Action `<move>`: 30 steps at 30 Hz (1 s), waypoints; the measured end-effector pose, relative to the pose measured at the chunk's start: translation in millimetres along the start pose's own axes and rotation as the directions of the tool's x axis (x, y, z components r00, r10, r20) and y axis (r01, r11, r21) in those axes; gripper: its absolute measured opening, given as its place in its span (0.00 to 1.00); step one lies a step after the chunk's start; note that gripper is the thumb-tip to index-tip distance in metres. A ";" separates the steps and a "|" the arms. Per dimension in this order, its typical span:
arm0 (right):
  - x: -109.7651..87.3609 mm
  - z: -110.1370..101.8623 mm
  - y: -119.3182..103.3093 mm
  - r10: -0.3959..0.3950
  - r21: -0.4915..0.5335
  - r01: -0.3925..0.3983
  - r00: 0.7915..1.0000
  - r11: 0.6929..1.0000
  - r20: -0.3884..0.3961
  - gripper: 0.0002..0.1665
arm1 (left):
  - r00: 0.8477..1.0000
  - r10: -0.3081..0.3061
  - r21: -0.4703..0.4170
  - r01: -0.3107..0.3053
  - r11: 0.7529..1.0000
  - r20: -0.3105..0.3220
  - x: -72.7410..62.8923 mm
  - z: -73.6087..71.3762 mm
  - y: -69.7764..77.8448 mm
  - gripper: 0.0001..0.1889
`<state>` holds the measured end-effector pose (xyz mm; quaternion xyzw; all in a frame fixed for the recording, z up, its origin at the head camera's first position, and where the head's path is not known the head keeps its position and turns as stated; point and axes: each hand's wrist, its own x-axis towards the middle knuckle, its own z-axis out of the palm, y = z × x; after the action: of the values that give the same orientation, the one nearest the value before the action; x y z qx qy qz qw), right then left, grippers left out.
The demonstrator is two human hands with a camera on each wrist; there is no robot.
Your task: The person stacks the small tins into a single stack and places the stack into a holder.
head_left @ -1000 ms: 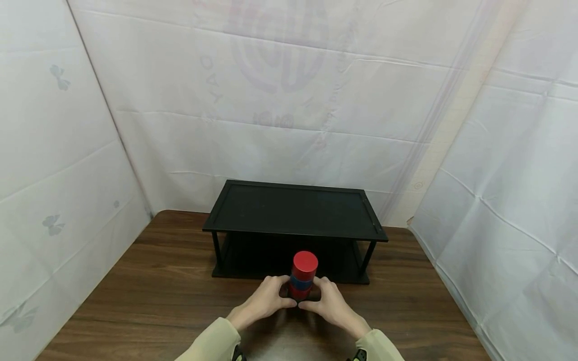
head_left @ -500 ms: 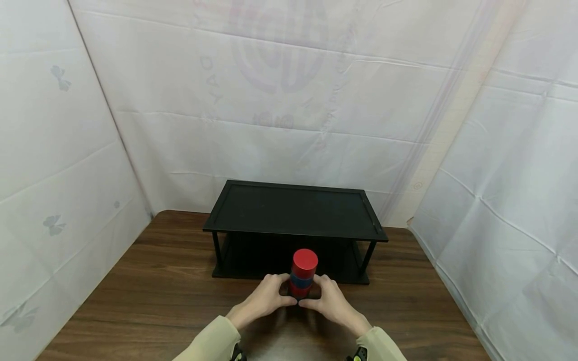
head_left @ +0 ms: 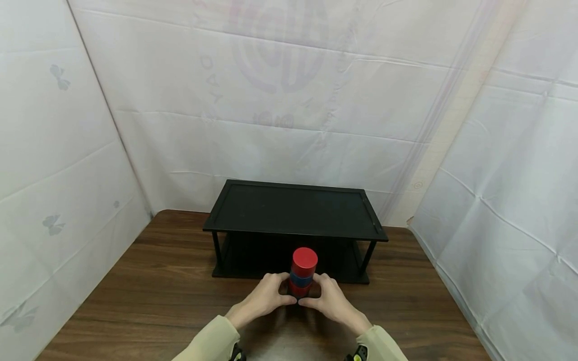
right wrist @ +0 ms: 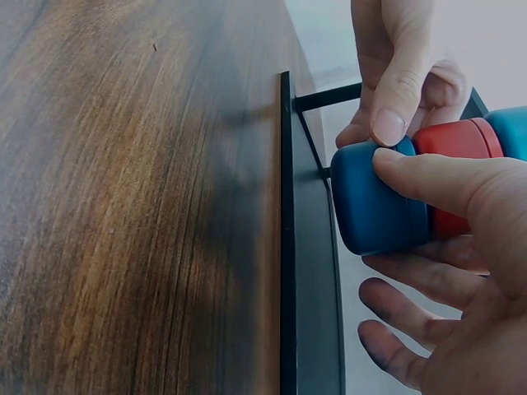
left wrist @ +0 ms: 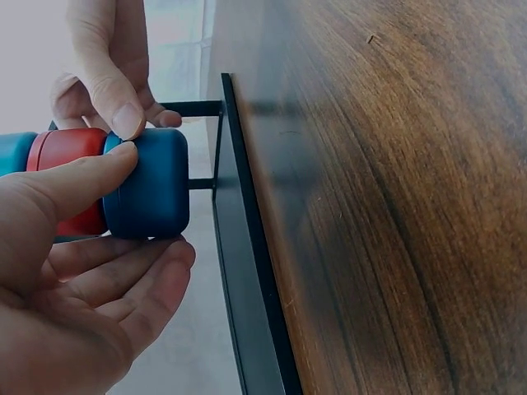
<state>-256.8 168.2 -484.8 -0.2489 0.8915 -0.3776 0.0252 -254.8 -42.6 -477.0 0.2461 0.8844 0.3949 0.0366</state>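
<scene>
A stack of several small round tins [head_left: 301, 273], red and blue by turns with red on top, stands upright between both hands in front of the black rack. Its lowest part is a blue tin [left wrist: 152, 189], whose underside hangs apart from the tabletop in the wrist views. From the left side my left hand [head_left: 265, 298] grips the bottom of the stack, thumb across the blue tin. My right hand [head_left: 329, 300] grips the same tin from the right. The two thumb tips nearly meet. Above the blue tin sits a red tin [right wrist: 453, 144], partly covered by fingers.
A black two-tier rack [head_left: 295, 208] stands on the brown wooden table [head_left: 171, 281], directly behind the hands. White sheeting [head_left: 289, 100] walls off the back and both sides. Wood surface shows to the left and right of the rack.
Both hands and the stack of tins have risen very slightly over the last second. The grip looks the same, and the rack has not moved.
</scene>
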 end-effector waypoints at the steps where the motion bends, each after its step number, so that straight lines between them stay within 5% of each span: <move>1: 0.0 -0.2 -0.2 -0.001 -0.001 0.001 1.000 1.000 0.000 0.31 | 1.000 0.001 0.001 -0.001 1.000 -0.002 0.0 -0.1 0.1 0.22; 30: 0.7 -5.0 -5.3 -0.031 -0.016 0.031 0.999 0.999 -0.021 0.32 | 1.000 0.018 0.009 -0.018 1.000 -0.011 1.0 -4.5 2.6 0.23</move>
<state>-256.4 168.1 -477.5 -0.2591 0.8907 -0.3734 0.0080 -255.8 -43.7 -471.9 0.2518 0.8841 0.3928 0.0271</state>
